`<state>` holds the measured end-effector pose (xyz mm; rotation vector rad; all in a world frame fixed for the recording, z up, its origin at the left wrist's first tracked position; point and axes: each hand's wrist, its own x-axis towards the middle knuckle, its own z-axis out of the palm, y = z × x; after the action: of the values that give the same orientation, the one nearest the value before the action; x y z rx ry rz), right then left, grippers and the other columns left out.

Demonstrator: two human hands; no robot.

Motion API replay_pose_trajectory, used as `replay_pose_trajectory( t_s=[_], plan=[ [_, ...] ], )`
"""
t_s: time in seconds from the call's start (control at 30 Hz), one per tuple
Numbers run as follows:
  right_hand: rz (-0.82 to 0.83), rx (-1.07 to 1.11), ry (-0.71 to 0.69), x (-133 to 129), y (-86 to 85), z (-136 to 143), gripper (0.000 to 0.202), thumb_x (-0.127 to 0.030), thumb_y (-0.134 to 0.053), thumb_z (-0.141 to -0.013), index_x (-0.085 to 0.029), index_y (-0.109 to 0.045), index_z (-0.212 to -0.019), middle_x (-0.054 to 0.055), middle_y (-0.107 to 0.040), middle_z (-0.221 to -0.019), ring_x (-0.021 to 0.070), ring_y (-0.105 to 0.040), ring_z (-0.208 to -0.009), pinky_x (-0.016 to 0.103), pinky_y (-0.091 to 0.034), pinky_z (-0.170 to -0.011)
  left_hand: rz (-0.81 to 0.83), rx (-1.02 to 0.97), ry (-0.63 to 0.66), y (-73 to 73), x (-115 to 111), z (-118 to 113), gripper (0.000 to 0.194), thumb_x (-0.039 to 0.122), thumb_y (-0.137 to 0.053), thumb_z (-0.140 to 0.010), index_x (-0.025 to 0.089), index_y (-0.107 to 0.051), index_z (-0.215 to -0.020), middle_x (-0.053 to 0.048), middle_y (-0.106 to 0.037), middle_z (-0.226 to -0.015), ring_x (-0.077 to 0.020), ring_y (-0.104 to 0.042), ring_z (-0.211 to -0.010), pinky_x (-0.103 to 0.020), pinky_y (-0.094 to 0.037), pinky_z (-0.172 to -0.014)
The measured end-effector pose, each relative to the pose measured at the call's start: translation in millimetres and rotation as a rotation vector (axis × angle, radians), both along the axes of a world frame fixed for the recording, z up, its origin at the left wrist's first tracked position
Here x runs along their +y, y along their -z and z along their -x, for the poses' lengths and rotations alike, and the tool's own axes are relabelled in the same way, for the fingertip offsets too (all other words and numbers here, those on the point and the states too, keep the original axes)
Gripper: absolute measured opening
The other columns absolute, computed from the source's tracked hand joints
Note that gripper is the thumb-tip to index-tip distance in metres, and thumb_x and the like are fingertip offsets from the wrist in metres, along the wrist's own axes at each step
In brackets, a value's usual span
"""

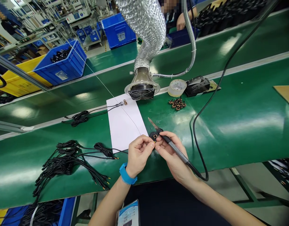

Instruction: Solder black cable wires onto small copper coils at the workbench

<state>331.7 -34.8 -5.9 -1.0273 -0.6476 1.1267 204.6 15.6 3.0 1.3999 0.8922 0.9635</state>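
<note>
My left hand [141, 153], with a blue wristband, pinches the end of a black cable [121, 151] whose thin coloured wires show at the fingertips. A soldering iron [175, 147] rests in my right hand [174, 157], its tip pointing up and left. The right fingertips meet the left ones beside a small round black part [154, 135] with copper-coloured contacts; which fingers support it I cannot tell. White paper [125, 125] lies beyond my left hand. A thin solder wire [132, 121] hangs down across it.
Bundled black cables [66, 160] lie at left. A fume duct [143, 81] hangs overhead. Behind are a tape roll [177, 87], small copper-coloured parts [177, 103] and a black holder [198, 86]. The iron's cord [195, 125] loops right. A co-worker's hand [181, 22] is across the bench.
</note>
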Motion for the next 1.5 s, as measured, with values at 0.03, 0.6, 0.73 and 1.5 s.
replay_pose_trajectory(
  t_s=[0.03, 0.6, 0.73, 1.5],
  plan=[
    [-0.007, -0.021, 0.011, 1, 0.9, 0, 0.038, -0.024, -0.079, -0.08, -0.029, -0.061, -0.113, 0.001, -0.063, -0.102, 0.011, -0.065, -0.091, 0.024, -0.056, -0.087, 0.01, 0.021, 0.013, -0.1, 0, 0, 0.018, 0.03, -0.065, -0.092, 0.016, -0.065, -0.082, -0.002, -0.058, -0.075, -0.0119, -0.048, -0.065, -0.025, -0.039, -0.06],
    [-0.224, -0.762, -0.204, 8, -10.4, -41, 0.032, -0.018, -0.066, -0.091, -0.027, -0.059, -0.122, 0.002, -0.061, -0.103, 0.0147, -0.065, -0.091, 0.03, -0.054, -0.087, 0.092, 0.405, 0.344, -9.6, 15, 18, 0.018, 0.031, -0.064, -0.088, 0.015, -0.064, -0.079, 0.006, -0.036, -0.058, -0.009, -0.024, -0.055, -0.025, -0.02, -0.052],
    [-0.323, -0.839, -0.116, 14, -10.3, -37, 0.037, -0.017, -0.068, -0.09, -0.027, -0.058, -0.124, 0.003, -0.064, -0.101, 0.0173, -0.064, -0.1, 0.033, -0.054, -0.092, 0.098, 0.378, 0.34, -4.8, 12, 13, 0.018, 0.031, -0.064, -0.087, 0.015, -0.064, -0.079, 0.004, -0.041, -0.062, -0.0091, -0.028, -0.057, -0.025, -0.023, -0.053],
    [-0.482, -1.158, -0.038, 9, 47.0, -38, 0.049, -0.008, -0.051, -0.095, -0.029, -0.052, -0.139, 0.008, -0.058, -0.114, 0.0183, -0.064, -0.105, 0.029, -0.058, -0.086, 0.338, 0.173, 0.223, 7.5, 30, 6, 0.022, 0.034, -0.074, -0.082, 0.013, -0.07, -0.081, -0.003, -0.063, -0.076, -0.0131, -0.054, -0.071, -0.025, -0.041, -0.067]
  ],
)
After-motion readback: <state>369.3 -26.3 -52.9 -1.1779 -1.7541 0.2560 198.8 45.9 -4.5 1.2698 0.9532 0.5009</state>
